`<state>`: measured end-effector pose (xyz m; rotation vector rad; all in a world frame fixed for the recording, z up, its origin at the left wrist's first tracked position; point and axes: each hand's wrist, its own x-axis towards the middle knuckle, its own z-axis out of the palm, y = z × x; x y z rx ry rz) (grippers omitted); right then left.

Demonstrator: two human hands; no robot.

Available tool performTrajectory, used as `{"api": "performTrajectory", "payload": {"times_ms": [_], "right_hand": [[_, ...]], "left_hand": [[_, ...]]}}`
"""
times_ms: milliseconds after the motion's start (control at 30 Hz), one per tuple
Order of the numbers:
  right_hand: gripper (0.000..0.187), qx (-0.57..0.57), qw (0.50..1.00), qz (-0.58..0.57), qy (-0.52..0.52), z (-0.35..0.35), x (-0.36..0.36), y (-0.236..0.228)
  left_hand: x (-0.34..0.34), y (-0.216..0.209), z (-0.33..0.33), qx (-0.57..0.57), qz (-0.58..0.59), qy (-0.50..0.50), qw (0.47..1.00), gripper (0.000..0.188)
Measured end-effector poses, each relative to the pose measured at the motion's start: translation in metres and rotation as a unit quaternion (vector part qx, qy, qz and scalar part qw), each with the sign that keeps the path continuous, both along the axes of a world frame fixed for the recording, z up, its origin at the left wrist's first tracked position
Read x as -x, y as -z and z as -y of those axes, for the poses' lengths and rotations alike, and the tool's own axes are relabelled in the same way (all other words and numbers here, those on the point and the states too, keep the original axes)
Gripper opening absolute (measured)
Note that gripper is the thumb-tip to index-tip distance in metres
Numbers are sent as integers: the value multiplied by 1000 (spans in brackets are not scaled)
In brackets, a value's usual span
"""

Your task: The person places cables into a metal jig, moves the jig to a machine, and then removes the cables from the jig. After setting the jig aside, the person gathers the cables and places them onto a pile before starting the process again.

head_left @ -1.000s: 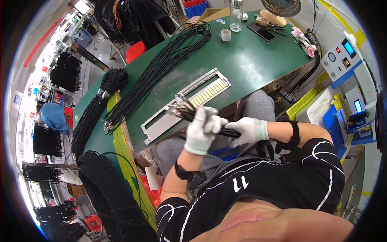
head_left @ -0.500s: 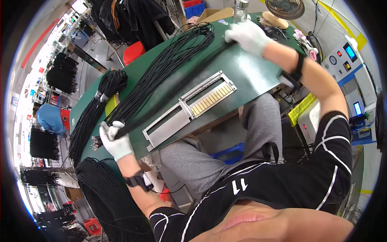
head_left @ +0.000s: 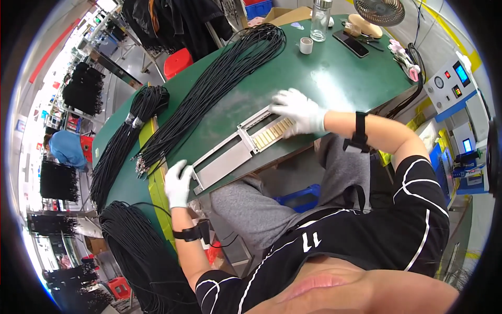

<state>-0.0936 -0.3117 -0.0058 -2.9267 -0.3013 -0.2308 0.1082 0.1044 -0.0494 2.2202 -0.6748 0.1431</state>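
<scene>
On the table's near edge lies a long silver metal fixture (head_left: 226,163), with a flat bare bed on its left half and a row of yellowish slots on its right half. My right hand (head_left: 299,111), in a white glove, spans the fixture's right end, fingers across the far rail and thumb side at the near edge; it hides that end. At the left end, my white-gloved left hand (head_left: 179,184) is held beside the corner, fingers apart and nothing in them. A long bundle of black cables (head_left: 209,94) stretches diagonally behind the fixture, its metallic ends toward my left hand.
Another tied black cable bundle (head_left: 125,131) lies at left, with a coiled heap (head_left: 130,240) nearer me. A yellow strip (head_left: 161,201) runs along the green table (head_left: 251,97). Far right are a glass bottle (head_left: 319,23), white cup (head_left: 306,46), phone (head_left: 351,43) and fan (head_left: 379,10).
The cables stretched between my hands have been let go onto the table. My right hand has come back to the fixture's right end; my left has moved right, toward its left end.
</scene>
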Motion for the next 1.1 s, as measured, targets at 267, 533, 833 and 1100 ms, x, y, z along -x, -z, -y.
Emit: {"api": "performTrajectory", "payload": {"times_ms": [267,533,833,1100], "right_hand": [[73,4,998,55,10,-2,-5,34],[68,-39,993,106,-30,5,-39,52],[65,-24,989,135,-62,7,-41,55],[61,-26,985,152,-79,21,-47,70]], "left_hand": [[46,-27,20,-232,-11,-26,972,26],[164,-59,-18,-121,-106,-18,987,29],[224,-177,-144,-110,226,-402,880,18],[232,-157,-273,-375,-120,-572,719,59]]}}
